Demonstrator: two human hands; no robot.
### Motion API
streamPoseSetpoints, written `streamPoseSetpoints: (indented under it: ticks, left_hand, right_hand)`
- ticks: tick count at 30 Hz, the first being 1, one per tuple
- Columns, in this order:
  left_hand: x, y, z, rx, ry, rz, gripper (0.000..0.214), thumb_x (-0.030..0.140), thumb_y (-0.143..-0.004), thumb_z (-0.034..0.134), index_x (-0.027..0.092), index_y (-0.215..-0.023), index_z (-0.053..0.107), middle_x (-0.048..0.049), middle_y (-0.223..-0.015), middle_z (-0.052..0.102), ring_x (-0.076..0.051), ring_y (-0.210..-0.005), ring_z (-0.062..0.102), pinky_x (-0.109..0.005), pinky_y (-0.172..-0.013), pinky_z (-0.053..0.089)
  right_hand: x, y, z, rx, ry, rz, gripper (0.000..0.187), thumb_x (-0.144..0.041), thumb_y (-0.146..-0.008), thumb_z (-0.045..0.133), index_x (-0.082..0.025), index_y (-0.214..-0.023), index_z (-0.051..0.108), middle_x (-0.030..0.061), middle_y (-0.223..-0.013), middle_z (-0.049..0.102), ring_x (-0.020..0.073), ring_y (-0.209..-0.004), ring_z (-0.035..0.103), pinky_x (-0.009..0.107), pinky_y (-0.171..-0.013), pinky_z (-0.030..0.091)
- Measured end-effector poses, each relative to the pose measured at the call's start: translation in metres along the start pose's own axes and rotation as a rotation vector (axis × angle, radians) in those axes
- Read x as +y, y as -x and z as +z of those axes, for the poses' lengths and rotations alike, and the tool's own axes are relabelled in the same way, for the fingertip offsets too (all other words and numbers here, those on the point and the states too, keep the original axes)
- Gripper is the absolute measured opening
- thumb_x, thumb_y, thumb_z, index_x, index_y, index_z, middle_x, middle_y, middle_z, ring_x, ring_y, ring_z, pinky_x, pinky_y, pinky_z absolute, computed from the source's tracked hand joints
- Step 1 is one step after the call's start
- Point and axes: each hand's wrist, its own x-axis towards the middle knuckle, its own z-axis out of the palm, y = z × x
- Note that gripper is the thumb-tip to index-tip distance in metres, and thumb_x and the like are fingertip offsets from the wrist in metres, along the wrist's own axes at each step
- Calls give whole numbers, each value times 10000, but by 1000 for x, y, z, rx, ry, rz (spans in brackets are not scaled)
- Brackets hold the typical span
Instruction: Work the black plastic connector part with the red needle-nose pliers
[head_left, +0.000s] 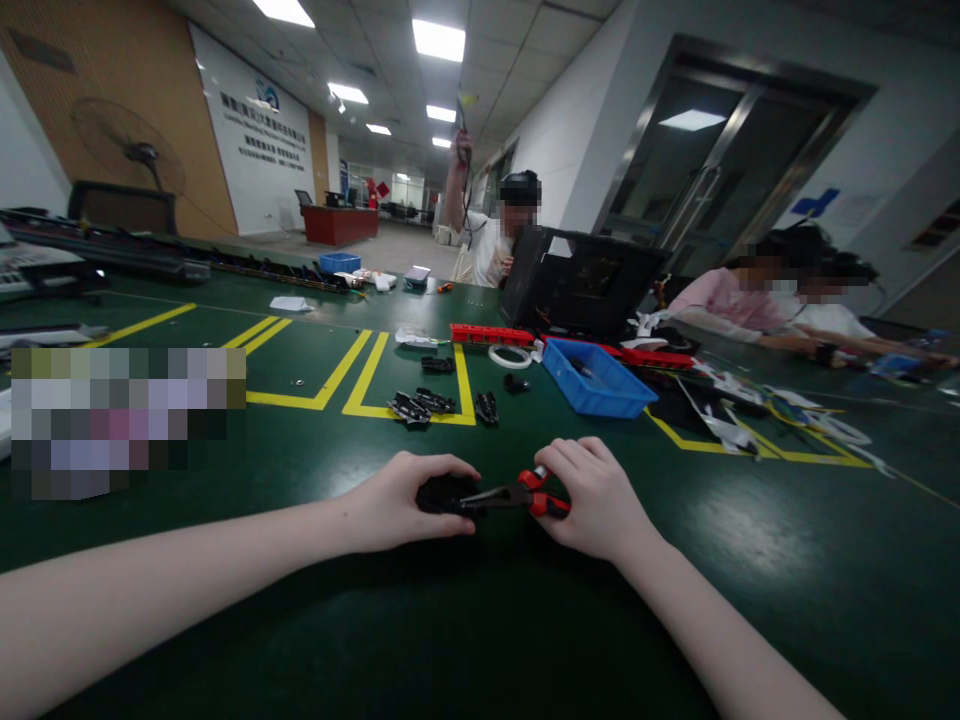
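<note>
My left hand [416, 500] is closed around a small black part [442, 495], its fingers on the far side and the thumb on the near side. Red-and-black handles show in my right hand [592, 495], which grips a pair of long-nose pliers [510, 497]. The jaws of the pliers point left and reach the black part; whether they pinch it I cannot tell. Beyond my hands, several black plastic pieces [433, 402] lie on the green table [315, 620], in and beside a yellow taped outline.
A blue bin [592, 380] stands right of centre, near a white ring [510, 356] and a red strip [491, 335]. Behind them is a large black case [577, 285]. Cables and scraps [795, 410] lie at right. Several people sit across the table, one with a raised arm [456, 185].
</note>
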Motion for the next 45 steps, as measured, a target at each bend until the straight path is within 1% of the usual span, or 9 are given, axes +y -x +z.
streamPoseSetpoints:
  ticks: [9, 14, 19, 26, 30, 37, 40, 45]
  left_hand:
    - [7, 2, -2, 13, 3, -18, 428, 329, -819, 725, 194, -1209, 611, -49, -1089, 695, -211, -947, 659, -328, -827, 510]
    - [2, 1, -1, 17, -12, -3, 428, 336, -808, 737, 199, -1196, 617, -35, -1048, 704, -201, -912, 663, -306, -793, 510]
    - [1, 0, -1, 18, -7, -6, 420, 317, -813, 733, 195, -1196, 613, -39, -1073, 698, -196, -935, 661, -298, -806, 509]
    - [6, 1, -1, 8, 12, -16, 420, 300, -816, 727, 190, -1203, 604, -51, -1116, 688, -208, -986, 652, -333, -867, 503]
    - [6, 1, -1, 23, 9, -28, 430, 317, -810, 732, 185, -1199, 606, -55, -1105, 686, -217, -970, 651, -341, -846, 507]
    - [6, 2, -3, 8, 34, -25, 406, 311, -816, 725, 197, -1185, 602, -44, -1098, 674, -206, -971, 643, -326, -844, 503]
    - [4, 1, -2, 0, 18, -18, 401, 321, -803, 734, 192, -1159, 603, -42, -1062, 680, -205, -942, 648, -316, -817, 504]
    - [1, 0, -1, 1, -3, -49, 393, 336, -798, 731, 181, -1134, 598, -44, -1024, 687, -205, -902, 652, -312, -786, 506]
  right_hand:
    - [3, 2, 1, 78, -90, 13, 222, -254, -676, 617, -202, -883, 554, 52, -887, 660, 222, -814, 591, 394, -857, 373]
    - [2, 2, 3, 88, -97, 28, 226, -259, -677, 625, -202, -886, 560, 51, -888, 664, 225, -820, 597, 398, -860, 372]
    - [-1, 0, 4, 62, -107, 29, 222, -266, -681, 629, -201, -883, 564, 47, -889, 660, 219, -817, 590, 388, -854, 365]
    - [-3, -1, 2, 4, -71, 34, 190, -297, -696, 602, -186, -841, 550, 61, -846, 636, 207, -752, 562, 387, -823, 345]
    - [-2, -1, 1, -24, -62, 31, 183, -295, -701, 593, -190, -839, 538, 61, -841, 630, 201, -733, 547, 375, -799, 342]
    - [-5, -1, 1, -35, -41, 28, 178, -283, -702, 596, -196, -842, 529, 63, -851, 625, 205, -740, 539, 363, -788, 345]
    - [-7, -2, 2, -50, -42, 32, 193, -287, -692, 600, -191, -847, 535, 68, -851, 625, 206, -743, 536, 362, -787, 343]
    - [-5, -2, 4, -54, -29, 41, 200, -278, -684, 598, -185, -852, 541, 69, -851, 623, 208, -753, 532, 359, -788, 340]
